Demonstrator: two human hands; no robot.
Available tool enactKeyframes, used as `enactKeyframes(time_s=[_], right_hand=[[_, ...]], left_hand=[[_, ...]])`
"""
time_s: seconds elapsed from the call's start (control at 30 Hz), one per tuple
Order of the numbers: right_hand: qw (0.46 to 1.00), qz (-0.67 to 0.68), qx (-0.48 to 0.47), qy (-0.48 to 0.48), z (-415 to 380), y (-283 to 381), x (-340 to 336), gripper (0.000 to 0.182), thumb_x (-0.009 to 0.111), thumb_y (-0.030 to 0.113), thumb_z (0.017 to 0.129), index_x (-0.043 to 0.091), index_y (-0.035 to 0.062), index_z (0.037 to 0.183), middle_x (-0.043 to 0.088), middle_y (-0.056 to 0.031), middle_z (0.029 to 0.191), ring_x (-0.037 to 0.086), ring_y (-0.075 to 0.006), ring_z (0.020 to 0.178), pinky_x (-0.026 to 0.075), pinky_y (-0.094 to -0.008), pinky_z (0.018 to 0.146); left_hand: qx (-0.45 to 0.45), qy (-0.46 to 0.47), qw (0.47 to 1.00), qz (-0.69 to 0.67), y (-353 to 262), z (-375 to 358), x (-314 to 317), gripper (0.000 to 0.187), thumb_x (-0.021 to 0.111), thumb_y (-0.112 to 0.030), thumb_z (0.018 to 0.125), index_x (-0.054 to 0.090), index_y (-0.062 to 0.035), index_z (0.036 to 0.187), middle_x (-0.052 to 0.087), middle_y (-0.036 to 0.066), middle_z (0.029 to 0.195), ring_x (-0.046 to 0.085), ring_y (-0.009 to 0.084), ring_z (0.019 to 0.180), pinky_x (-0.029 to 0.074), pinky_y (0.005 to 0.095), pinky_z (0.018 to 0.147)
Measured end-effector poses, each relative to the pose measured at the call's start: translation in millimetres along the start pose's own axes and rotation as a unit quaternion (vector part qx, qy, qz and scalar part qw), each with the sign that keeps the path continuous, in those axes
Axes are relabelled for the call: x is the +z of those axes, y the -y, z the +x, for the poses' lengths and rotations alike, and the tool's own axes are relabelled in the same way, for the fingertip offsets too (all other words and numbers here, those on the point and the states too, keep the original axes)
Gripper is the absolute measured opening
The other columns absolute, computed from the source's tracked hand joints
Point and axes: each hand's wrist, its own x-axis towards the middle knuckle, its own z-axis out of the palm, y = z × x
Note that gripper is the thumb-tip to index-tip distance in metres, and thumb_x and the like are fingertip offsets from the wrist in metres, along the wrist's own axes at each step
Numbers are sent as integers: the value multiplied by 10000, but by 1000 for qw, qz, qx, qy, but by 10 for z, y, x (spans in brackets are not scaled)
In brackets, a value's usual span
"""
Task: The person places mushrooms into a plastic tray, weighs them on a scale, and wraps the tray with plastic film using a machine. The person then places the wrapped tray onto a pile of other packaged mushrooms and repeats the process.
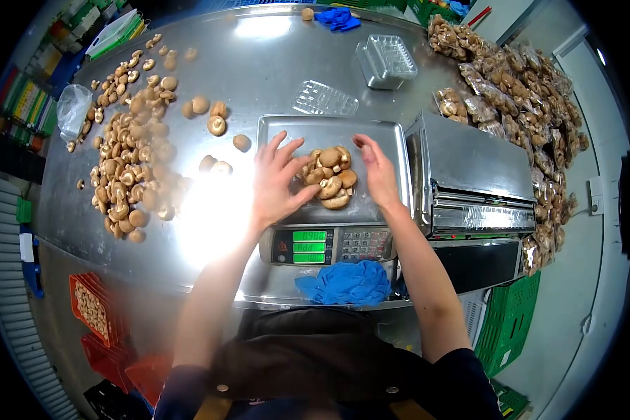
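Observation:
A heap of brown mushrooms point(331, 171) sits on the metal pan point(388, 133) of a digital scale. My left hand point(276, 183) is over the pan's left side, its fingers spread and the fingertips right at the heap's edge. Opposite it, my right hand point(378, 171) is held at the right of the heap with thumb and fingers apart and nothing between them. Below the pan, the scale's display point(309, 247) glows green beside its keypad point(364, 243).
Loose mushrooms point(129, 168) spread over the steel table's left. Clear plastic trays point(388, 61) are stacked behind the scale, with a single tray point(324, 98) nearby. A wrapping machine point(479, 168) stands right, before piled packed mushrooms point(521, 91). Blue gloves point(346, 283) lie in front.

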Motion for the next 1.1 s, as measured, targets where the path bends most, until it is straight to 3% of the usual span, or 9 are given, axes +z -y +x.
enactKeyframes(time_s=[0.17, 0.3, 0.37, 0.53, 0.67, 0.73, 0.97, 1.03, 1.1], right_hand=[[994, 85, 38, -62, -62, -171, 2, 471, 401, 368, 1030, 581, -38, 1187, 639, -147, 1158, 582, -225, 1131, 419, -335, 1003], [991, 69, 79, -82, -217, -174, -89, 374, 446, 289, 1022, 600, -25, 1154, 662, -133, 1099, 632, -192, 1017, 476, -292, 905], [991, 3, 123, -56, -305, -229, -146, 366, 456, 276, 1019, 594, -29, 1168, 652, -136, 1109, 641, -193, 990, 501, -293, 874], [988, -8, 154, 6, -328, -256, -149, 512, 580, 349, 951, 503, -17, 1301, 651, -177, 1135, 653, -229, 999, 500, -321, 876], [978, -57, 189, 73, -247, 32, -49, 763, 621, 499, 882, 390, -21, 1390, 611, -200, 1191, 646, -274, 1016, 499, -364, 892], [972, -143, 168, 78, -223, 144, 42, 696, 639, 421, 893, 403, -9, 1387, 612, -155, 1157, 631, -188, 910, 508, -305, 817], [976, -140, 150, 66, -185, -2, 16, 787, 700, 418, 844, 370, -25, 1405, 625, -113, 1055, 602, -154, 784, 501, -295, 753], [977, -123, 157, 74, -180, 88, -80, 855, 709, 504, 798, 391, -33, 1383, 632, -189, 1059, 636, -306, 977, 494, -372, 862], [983, -83, 140, 82, -152, 134, -266, 866, 714, 508, 795, 390, -43, 1379, 628, -190, 1044, 634, -297, 957, 493, -372, 844]], left_hand=[[-77, -58, 969, -227, -28, -82, 8, 252, 739, -163, 750, 686, -74, 980, 602, 103, 1264, 402, 318, 1342, 320, 477, 1089], [-217, -255, 888, -314, 114, -400, -433, 192, 636, -19, 818, 647, -29, 1010, 610, 122, 1246, 550, 229, 1190, 433, 355, 994], [-320, -266, 890, -188, 419, -789, -529, 195, 664, -76, 851, 640, -1, 1030, 652, 117, 1117, 611, 210, 1017, 476, 310, 894], [-238, -166, 939, 185, 783, -1213, -524, 252, 636, -58, 852, 629, 10, 1094, 669, 111, 946, 628, 198, 873, 510, 315, 762], [-367, -61, 916, -149, 397, -708, -302, 268, 557, -19, 879, 605, 52, 1132, 681, 115, 895, 654, 183, 658, 511, 298, 553], [-419, 36, 880, -219, 76, -329, -324, 286, 511, -14, 893, 592, 70, 1154, 687, 143, 865, 621, 168, 471, 469, 297, 430], [-490, -5, 817, -303, 146, -283, -151, 349, 565, -43, 843, 597, 79, 1168, 656, 92, 821, 542, 113, 455, 419, 258, 400], [-463, -16, 822, -330, 142, -343, -117, 347, 587, -58, 835, 604, 88, 1149, 630, 71, 751, 517, 104, 450, 389, 253, 397], [-421, -1, 864, -276, 135, -365, -97, 355, 598, -67, 828, 608, 82, 1150, 600, 48, 703, 501, 99, 446, 384, 250, 395]])
